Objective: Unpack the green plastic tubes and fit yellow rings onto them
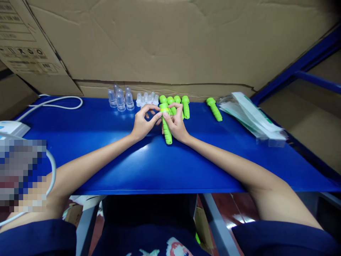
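Note:
Both hands meet over the middle of the blue table on one lime-green ribbed handle [167,131], which looks like a small flashlight body with a yellowish collar at its top. My right hand [178,124] is closed around its upper part, thumb on the front. The thumb of my left hand [145,121] presses near the collar from the left, its fingers curled. The handle's lower end points toward me. Just behind my hands stand several more green handles [185,107], partly hidden by my right hand. Small clear plastic caps [146,97] stand behind my left hand.
Larger clear plastic cups [120,100] stand farther left at the back. A single green handle [214,109] lies at right beside flat plastic bags [250,115]. A white cable [61,101] loops at left near a white device [14,128]. Cardboard [170,46] walls the back.

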Demonstrator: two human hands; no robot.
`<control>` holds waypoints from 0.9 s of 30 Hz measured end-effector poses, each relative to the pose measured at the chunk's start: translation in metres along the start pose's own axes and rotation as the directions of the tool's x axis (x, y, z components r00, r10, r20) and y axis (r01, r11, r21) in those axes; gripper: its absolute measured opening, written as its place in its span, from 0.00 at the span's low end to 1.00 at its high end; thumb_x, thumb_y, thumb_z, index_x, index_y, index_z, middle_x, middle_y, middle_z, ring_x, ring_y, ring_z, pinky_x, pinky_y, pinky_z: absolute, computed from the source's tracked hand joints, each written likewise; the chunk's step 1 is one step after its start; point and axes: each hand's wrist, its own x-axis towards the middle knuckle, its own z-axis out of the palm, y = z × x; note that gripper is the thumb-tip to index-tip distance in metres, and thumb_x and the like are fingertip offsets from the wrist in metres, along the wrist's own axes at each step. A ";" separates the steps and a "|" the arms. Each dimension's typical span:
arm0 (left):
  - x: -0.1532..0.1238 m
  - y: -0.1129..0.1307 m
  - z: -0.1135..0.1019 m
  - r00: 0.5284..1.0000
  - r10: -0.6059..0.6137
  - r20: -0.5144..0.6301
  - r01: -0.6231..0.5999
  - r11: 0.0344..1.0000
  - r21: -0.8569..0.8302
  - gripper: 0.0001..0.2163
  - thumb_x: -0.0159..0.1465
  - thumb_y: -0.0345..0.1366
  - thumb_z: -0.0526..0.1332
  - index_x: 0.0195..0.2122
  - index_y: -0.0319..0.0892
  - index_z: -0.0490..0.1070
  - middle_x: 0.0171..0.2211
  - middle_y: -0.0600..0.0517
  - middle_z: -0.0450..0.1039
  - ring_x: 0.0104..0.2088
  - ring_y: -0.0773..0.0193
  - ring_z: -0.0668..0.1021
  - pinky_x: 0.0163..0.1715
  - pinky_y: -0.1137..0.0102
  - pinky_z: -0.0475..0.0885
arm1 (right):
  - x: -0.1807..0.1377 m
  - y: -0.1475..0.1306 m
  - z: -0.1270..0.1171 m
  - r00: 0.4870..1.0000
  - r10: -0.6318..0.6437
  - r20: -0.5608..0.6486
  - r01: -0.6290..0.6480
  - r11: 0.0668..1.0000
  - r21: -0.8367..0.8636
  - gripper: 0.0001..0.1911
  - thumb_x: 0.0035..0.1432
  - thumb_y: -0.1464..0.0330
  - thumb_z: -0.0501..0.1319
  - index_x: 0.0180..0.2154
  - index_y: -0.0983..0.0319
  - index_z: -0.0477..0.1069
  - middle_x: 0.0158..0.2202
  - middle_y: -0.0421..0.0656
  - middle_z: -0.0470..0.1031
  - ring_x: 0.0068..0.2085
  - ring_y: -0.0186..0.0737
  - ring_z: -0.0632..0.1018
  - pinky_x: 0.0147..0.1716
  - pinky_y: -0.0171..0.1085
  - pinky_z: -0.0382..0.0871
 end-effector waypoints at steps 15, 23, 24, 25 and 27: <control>-0.001 -0.003 0.002 1.000 -0.008 -0.006 0.007 1.000 -0.025 0.07 0.64 0.37 0.70 0.42 0.44 0.77 0.41 0.51 0.81 0.39 0.65 0.79 0.36 0.70 0.68 | 0.001 -0.006 0.003 0.999 0.016 -0.040 -0.015 0.999 0.034 0.30 0.65 0.42 0.63 0.45 0.52 0.48 0.27 0.31 0.76 0.16 0.35 0.74 0.13 0.35 0.69; 0.000 -0.009 0.005 1.000 -0.009 0.003 0.009 0.999 -0.053 0.12 0.63 0.39 0.70 0.45 0.43 0.73 0.45 0.49 0.81 0.39 0.66 0.80 0.34 0.72 0.69 | 0.002 -0.007 0.002 0.999 0.053 -0.002 -0.053 0.995 0.080 0.32 0.62 0.44 0.67 0.49 0.52 0.49 0.22 0.27 0.71 0.17 0.38 0.76 0.15 0.35 0.72; 0.000 -0.008 0.004 1.000 0.006 0.003 -0.006 0.999 -0.048 0.11 0.64 0.39 0.70 0.45 0.43 0.74 0.45 0.50 0.81 0.39 0.66 0.80 0.34 0.71 0.69 | 0.002 -0.007 0.001 0.998 0.063 0.009 -0.064 0.994 0.086 0.32 0.63 0.44 0.66 0.49 0.52 0.49 0.23 0.27 0.71 0.17 0.37 0.76 0.15 0.35 0.72; -0.001 -0.007 0.003 1.000 0.025 0.001 -0.025 0.999 -0.038 0.11 0.65 0.39 0.70 0.45 0.43 0.74 0.45 0.50 0.81 0.39 0.66 0.80 0.35 0.71 0.70 | 0.003 -0.006 0.001 0.997 0.069 0.018 -0.071 0.993 0.092 0.31 0.64 0.44 0.64 0.49 0.52 0.49 0.23 0.28 0.72 0.17 0.37 0.75 0.14 0.34 0.71; -0.001 -0.004 0.002 0.998 0.070 0.001 -0.070 0.998 -0.009 0.10 0.66 0.39 0.69 0.46 0.44 0.76 0.45 0.49 0.81 0.40 0.65 0.80 0.37 0.71 0.71 | 0.004 -0.006 -0.001 0.997 0.075 0.032 -0.078 0.992 0.102 0.29 0.66 0.42 0.61 0.49 0.53 0.49 0.22 0.28 0.72 0.17 0.35 0.75 0.14 0.32 0.70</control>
